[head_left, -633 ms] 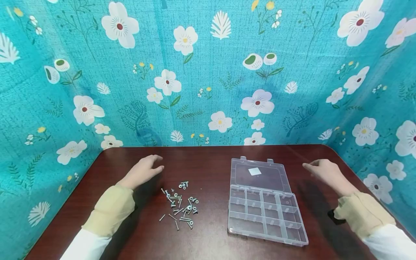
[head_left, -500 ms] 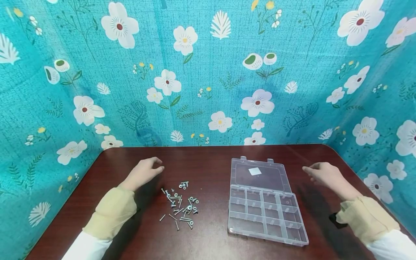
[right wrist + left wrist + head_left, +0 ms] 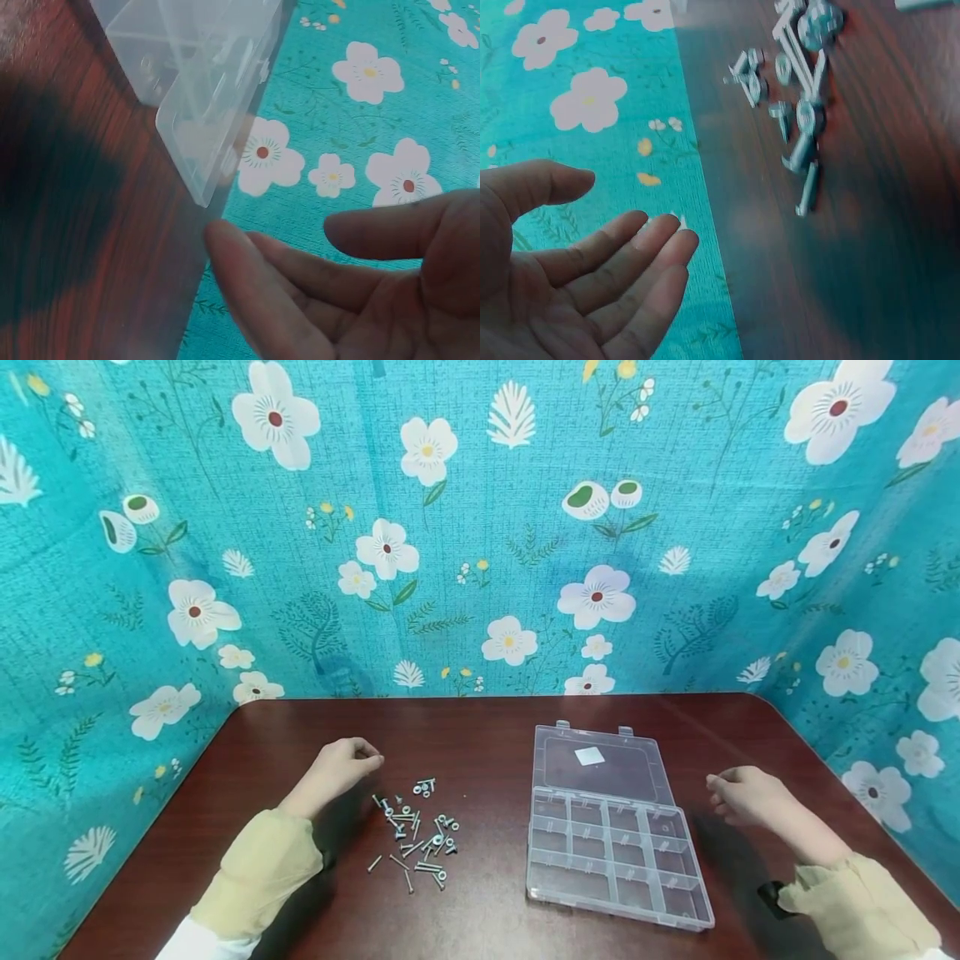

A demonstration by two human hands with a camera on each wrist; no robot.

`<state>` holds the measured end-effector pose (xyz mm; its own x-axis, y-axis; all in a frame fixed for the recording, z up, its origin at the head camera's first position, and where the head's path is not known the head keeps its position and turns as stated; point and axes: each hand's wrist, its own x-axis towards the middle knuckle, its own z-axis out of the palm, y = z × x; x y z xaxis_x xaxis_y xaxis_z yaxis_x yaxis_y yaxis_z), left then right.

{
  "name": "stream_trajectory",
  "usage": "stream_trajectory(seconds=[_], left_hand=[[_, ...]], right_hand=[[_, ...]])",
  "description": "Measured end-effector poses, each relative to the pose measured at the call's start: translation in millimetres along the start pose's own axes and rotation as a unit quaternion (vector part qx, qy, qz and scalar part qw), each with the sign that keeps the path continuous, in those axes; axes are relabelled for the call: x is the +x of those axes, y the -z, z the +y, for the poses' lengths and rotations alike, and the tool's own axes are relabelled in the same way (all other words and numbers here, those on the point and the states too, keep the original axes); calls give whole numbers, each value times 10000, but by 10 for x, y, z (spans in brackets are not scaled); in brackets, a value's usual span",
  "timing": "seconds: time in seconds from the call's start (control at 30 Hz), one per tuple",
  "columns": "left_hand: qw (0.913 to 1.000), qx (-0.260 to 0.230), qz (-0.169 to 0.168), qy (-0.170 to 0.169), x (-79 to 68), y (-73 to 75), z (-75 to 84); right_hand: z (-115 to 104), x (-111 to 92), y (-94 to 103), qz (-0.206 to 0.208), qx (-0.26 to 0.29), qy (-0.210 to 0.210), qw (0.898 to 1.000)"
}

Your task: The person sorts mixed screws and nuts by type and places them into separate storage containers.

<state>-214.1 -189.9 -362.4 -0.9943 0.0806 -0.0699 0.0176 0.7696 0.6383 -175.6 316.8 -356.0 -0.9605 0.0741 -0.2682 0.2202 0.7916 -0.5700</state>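
My left hand [image 3: 342, 768] hovers above the table, left of a loose pile of screws, nuts and washers [image 3: 412, 835]. In the left wrist view its thumb and fingers [image 3: 622, 262] are relaxed and apart, with nothing between them. A clear plastic compartment box [image 3: 611, 856] lies on the right half of the table, its lid [image 3: 603, 766] folded back. My right hand [image 3: 753, 797] is in the air to the right of that box, its fingers loosely bent and holding nothing. The right wrist view shows the box's lid edge [image 3: 202, 142] beyond the fingertips, not touched.
Everything lies on a dark red-brown table [image 3: 465, 910]. A blue flowered cloth [image 3: 465, 568] hangs behind it and at both sides. A white label [image 3: 589, 756] shows on the lid.
Both hands have come slightly nearer the front edge of the table, the right one further. Thumb and fingers look closer together in the head view. The screws and box stay put.
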Motion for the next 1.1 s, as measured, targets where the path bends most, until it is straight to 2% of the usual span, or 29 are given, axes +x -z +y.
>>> stream_trajectory(seconds=[0.13,0.33,0.6,0.87,1.1], left_hand=[[9998,-89,-95,119,-64,-30,39],[9995,-220,-195,100,-134,-78,57],[9999,-109,-126,16,-213,-158,91],[9998,-50,-191,-76,-237,-208,113],[9994,-136,-313,-109,-231,-253,104]], right_hand=[[6,-53,-48,-130,-62,-76,9999],[-7,-100,-120,-215,-163,-144,9995],[41,-154,-293,-365,-110,-226,9990],[136,-142,-495,-455,-70,-146,9988],[119,-181,-534,-650,34,-84,9978]])
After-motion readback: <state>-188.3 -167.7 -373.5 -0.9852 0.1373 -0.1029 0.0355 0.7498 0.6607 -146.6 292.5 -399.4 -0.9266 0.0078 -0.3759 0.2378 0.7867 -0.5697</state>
